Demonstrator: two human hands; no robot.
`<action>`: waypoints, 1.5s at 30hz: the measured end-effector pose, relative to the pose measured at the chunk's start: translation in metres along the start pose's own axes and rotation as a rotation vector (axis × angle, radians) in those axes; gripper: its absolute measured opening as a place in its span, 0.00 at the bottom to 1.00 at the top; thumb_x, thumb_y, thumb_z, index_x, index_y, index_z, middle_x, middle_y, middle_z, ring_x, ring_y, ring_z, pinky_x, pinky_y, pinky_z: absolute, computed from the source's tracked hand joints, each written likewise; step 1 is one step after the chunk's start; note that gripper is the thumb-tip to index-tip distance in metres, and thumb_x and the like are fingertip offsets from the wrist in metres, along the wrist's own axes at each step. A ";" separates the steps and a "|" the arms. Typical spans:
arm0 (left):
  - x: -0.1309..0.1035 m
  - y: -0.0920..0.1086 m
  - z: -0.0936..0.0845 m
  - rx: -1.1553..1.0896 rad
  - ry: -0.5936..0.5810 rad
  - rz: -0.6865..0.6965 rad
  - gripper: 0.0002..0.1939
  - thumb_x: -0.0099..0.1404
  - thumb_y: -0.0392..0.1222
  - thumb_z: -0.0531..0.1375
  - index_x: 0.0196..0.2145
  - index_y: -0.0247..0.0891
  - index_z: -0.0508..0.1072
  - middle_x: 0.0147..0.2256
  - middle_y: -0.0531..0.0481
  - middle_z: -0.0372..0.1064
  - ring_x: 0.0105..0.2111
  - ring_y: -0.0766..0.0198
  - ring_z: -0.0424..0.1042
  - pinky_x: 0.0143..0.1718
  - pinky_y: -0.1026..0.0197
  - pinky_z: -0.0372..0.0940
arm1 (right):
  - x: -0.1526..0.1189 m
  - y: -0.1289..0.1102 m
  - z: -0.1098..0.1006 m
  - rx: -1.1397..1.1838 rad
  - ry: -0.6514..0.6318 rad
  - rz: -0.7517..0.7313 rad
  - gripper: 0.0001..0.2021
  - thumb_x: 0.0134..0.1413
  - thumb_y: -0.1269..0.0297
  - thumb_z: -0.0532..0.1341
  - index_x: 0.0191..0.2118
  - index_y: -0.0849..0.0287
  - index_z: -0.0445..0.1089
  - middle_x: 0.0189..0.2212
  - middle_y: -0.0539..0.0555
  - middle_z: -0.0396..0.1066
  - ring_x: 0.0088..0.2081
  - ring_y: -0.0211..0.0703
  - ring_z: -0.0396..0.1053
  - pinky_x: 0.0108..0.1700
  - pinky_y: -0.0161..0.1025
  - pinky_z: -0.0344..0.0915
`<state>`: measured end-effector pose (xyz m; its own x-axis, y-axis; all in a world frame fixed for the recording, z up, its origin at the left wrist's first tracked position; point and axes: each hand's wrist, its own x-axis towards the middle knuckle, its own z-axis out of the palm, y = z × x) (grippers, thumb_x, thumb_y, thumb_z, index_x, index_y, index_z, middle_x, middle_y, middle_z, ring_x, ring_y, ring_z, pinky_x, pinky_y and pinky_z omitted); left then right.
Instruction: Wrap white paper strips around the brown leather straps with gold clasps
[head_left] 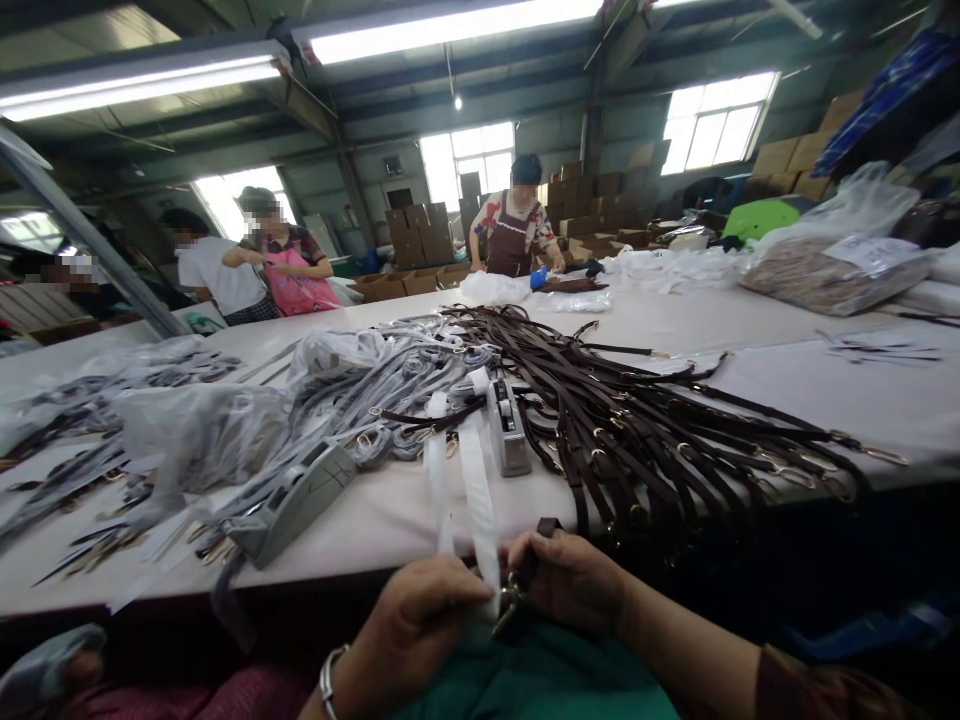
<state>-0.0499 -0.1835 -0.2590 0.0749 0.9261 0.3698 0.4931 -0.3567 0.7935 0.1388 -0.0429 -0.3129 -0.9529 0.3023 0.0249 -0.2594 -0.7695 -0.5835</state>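
At the table's front edge, my left hand [427,610] is closed, thumb and fingers pinching the lower end of a white strip [476,490]. The strip runs up across the tabletop towards a grey tape dispenser [511,440]. My right hand [577,585] is closed round a dark brown strap [549,526], part of which my fingers hide. A gold-coloured metal snap hook [510,598] hangs between both hands, close to the strip's end. Whether the strip touches the hook is unclear. Just beyond my right hand lies a large pile of dark brown straps [637,420] with metal hooks.
A second grey dispenser [296,505] sits at the front left. Grey wrapped straps [420,365] and clear plastic bags [202,430] cover the left side. A large plastic bag [832,250] stands at the back right. Across the table works a person in an apron [512,235]; others stand further left.
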 end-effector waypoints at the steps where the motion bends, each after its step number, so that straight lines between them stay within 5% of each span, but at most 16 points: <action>1: -0.008 0.001 0.009 0.012 -0.078 -0.027 0.11 0.64 0.34 0.61 0.42 0.48 0.76 0.32 0.50 0.76 0.32 0.61 0.75 0.35 0.58 0.69 | 0.002 -0.003 0.001 0.018 0.017 -0.030 0.16 0.53 0.52 0.66 0.34 0.63 0.78 0.41 0.60 0.75 0.41 0.46 0.71 0.50 0.45 0.64; 6: -0.049 -0.012 0.016 0.012 -0.145 -0.366 0.03 0.60 0.41 0.65 0.33 0.44 0.74 0.30 0.53 0.74 0.31 0.63 0.72 0.36 0.62 0.66 | 0.001 -0.019 -0.007 0.027 0.112 -0.120 0.13 0.55 0.54 0.65 0.34 0.60 0.78 0.50 0.58 0.72 0.47 0.51 0.71 0.51 0.48 0.65; 11: -0.074 -0.007 0.013 -0.126 -0.178 -0.514 0.15 0.63 0.54 0.61 0.31 0.40 0.74 0.28 0.51 0.70 0.30 0.64 0.68 0.34 0.64 0.62 | -0.001 -0.001 -0.007 -0.076 0.010 0.007 0.13 0.56 0.58 0.65 0.35 0.66 0.78 0.46 0.62 0.72 0.44 0.48 0.71 0.47 0.43 0.67; 17: -0.059 0.010 0.028 -0.141 -0.280 -0.527 0.13 0.65 0.49 0.59 0.32 0.36 0.75 0.32 0.48 0.73 0.34 0.62 0.71 0.38 0.65 0.62 | -0.004 0.012 0.003 0.017 -0.109 0.049 0.15 0.55 0.56 0.66 0.35 0.67 0.78 0.37 0.59 0.73 0.38 0.43 0.71 0.44 0.39 0.66; 24: -0.066 -0.014 0.038 -0.178 -0.412 -0.727 0.04 0.57 0.37 0.61 0.31 0.36 0.76 0.28 0.53 0.71 0.31 0.64 0.68 0.32 0.67 0.60 | -0.015 -0.009 0.002 0.029 -0.080 -0.064 0.15 0.60 0.57 0.62 0.39 0.65 0.79 0.39 0.60 0.74 0.43 0.49 0.73 0.49 0.43 0.66; 27: -0.068 -0.015 0.044 -0.163 -0.399 -0.731 0.08 0.60 0.43 0.61 0.31 0.36 0.77 0.28 0.52 0.71 0.30 0.63 0.68 0.31 0.66 0.60 | -0.018 -0.004 -0.006 -0.034 -0.046 -0.031 0.16 0.59 0.57 0.62 0.40 0.66 0.78 0.39 0.60 0.74 0.44 0.51 0.73 0.50 0.44 0.65; 32: -0.055 -0.004 0.040 -0.243 -0.360 -0.634 0.28 0.67 0.61 0.50 0.49 0.39 0.76 0.38 0.46 0.75 0.36 0.56 0.71 0.37 0.62 0.63 | -0.023 0.007 -0.022 -0.207 -0.063 0.015 0.16 0.57 0.56 0.64 0.38 0.67 0.79 0.41 0.62 0.73 0.44 0.50 0.72 0.50 0.45 0.65; 37: -0.037 0.000 0.036 -0.198 -0.463 -0.619 0.28 0.63 0.63 0.56 0.43 0.35 0.78 0.22 0.53 0.64 0.21 0.68 0.56 0.23 0.66 0.51 | -0.027 -0.002 -0.022 -0.413 -0.121 0.126 0.18 0.54 0.52 0.66 0.38 0.65 0.79 0.48 0.63 0.72 0.46 0.48 0.70 0.52 0.43 0.64; 41: -0.020 -0.001 0.033 -0.114 -0.262 -0.509 0.23 0.67 0.57 0.55 0.31 0.32 0.75 0.24 0.51 0.66 0.24 0.68 0.61 0.26 0.66 0.55 | -0.021 -0.013 -0.012 -0.514 -0.301 0.311 0.21 0.52 0.51 0.67 0.43 0.65 0.78 0.37 0.57 0.75 0.39 0.44 0.70 0.52 0.43 0.62; 45: -0.002 -0.004 0.025 -0.024 0.067 -0.364 0.21 0.69 0.55 0.54 0.35 0.33 0.75 0.27 0.49 0.69 0.27 0.65 0.66 0.30 0.65 0.61 | -0.016 -0.011 -0.011 -0.577 -0.421 0.280 0.21 0.54 0.49 0.64 0.34 0.68 0.79 0.35 0.59 0.75 0.39 0.45 0.70 0.52 0.43 0.62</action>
<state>-0.0305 -0.1809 -0.2749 -0.1594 0.9830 0.0916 0.4565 -0.0088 0.8897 0.1584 -0.0325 -0.3158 -0.9806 -0.1889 0.0531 0.0135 -0.3349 -0.9421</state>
